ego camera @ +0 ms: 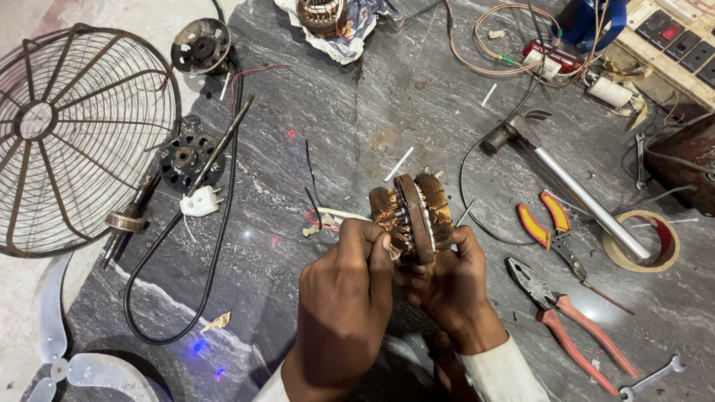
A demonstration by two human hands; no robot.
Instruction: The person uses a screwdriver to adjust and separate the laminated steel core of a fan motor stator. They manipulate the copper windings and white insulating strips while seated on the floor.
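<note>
Both hands hold a fan motor stator [412, 212] with copper windings and a rusty laminated core, raised a little above the dark stone worktop [357, 112]. My right hand [447, 286] cups it from below and from the right. My left hand [344, 290] is closed, its fingertips pinching at the winding on the stator's left side. White, red and black lead wires [322, 216] trail left from the stator onto the worktop.
A wire fan guard [74, 138] lies at the left, with a motor cover [186, 160], shaft [220, 145] and white plug on black cable [201, 201] nearby. Hammer [566, 182], red-handled pliers [570, 327], cutters [547, 223], tape roll [640, 242] and spanner [655, 376] lie right.
</note>
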